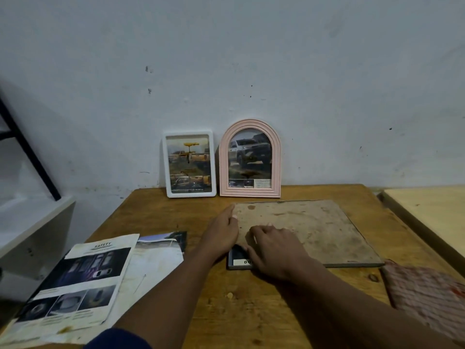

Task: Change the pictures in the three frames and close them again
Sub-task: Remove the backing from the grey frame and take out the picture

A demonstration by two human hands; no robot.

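A wooden tabletop (176,285) stands against a pale wall. At its far edge two frames lean upright: a white frame (189,164) and a pink arched frame (250,159). The third frame (304,233) lies face down toward the right edge, long axis across, its brown backing up. The left hand (222,231) presses flat against the backing's left edge; the right hand (273,249) rests loosely curled on its near-left corner, grasping nothing. Loose printed pages (83,280) lie at the near-left corner.

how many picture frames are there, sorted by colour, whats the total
white: 1, white frame, upright against the wall
pink: 1, pink arched frame, upright against the wall
grey: 1, grey frame, face down on the table, both hands on it
total: 3
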